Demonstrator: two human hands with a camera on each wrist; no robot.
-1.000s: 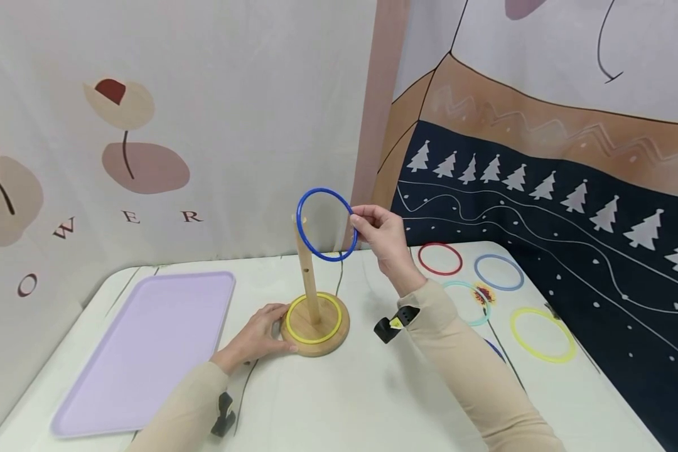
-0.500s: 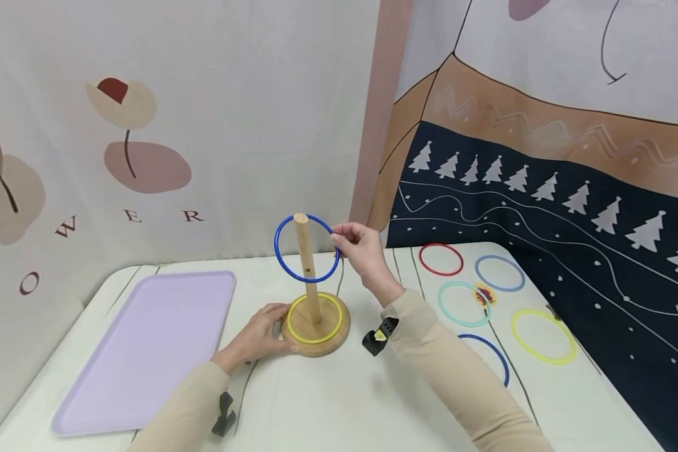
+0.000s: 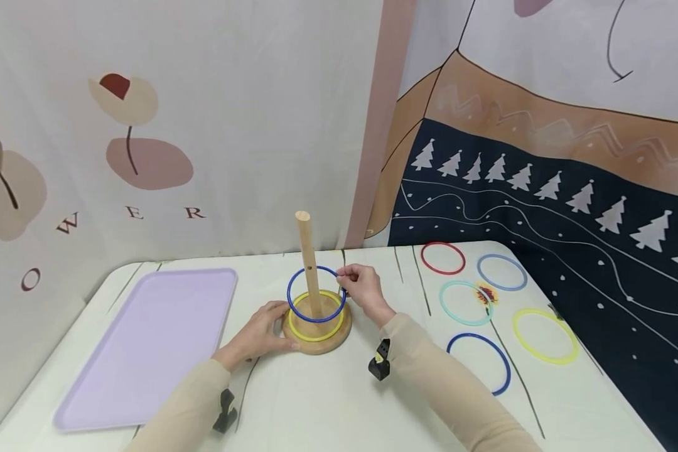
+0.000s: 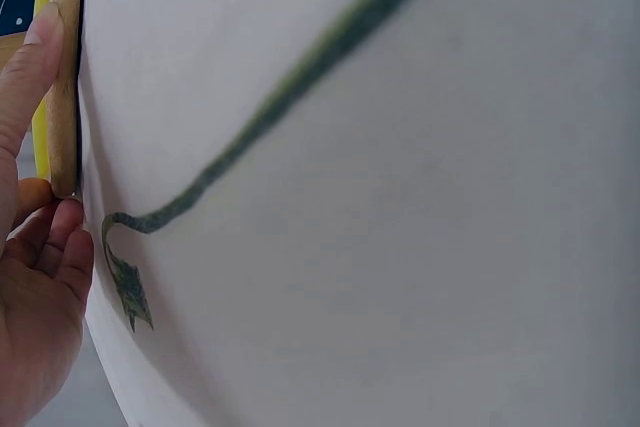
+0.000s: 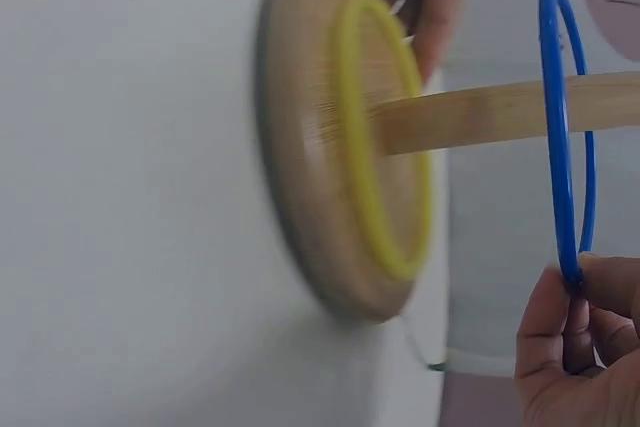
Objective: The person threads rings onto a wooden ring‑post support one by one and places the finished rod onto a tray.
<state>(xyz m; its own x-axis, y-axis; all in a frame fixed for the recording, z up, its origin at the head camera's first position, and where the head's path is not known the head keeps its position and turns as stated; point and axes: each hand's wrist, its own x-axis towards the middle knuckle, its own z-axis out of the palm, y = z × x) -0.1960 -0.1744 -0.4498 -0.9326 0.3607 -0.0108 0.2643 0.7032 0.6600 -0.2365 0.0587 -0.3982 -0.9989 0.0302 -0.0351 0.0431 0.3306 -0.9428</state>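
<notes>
Dark-blue glossy ring [image 3: 316, 321] lowered since prev. frame: now around upright wooden post [image 3: 307, 251], pinched by R hand [image 3: 363, 287], above yellow ring [image 3: 315, 340]. Round wooden base [image 3: 316, 348] gripped by L hand [image 3: 262, 329]. Approx. status: yellow's seated, blue isn't; 5 other rings [image 3: 469, 324] left on bench [image 3: 316, 402].

On the tabletop [image 3: 294, 408], a tray [image 3: 147, 351] lies left of a stand [image 3: 312, 282], with five loose rings [image 3: 469, 324] to its right. The lower ring [image 3: 315, 340] rests on the stand's base, around the post; the upper ring [image 3: 316, 321] encircles the post above it. Cloth [image 3: 248, 125] hangs behind.
</notes>
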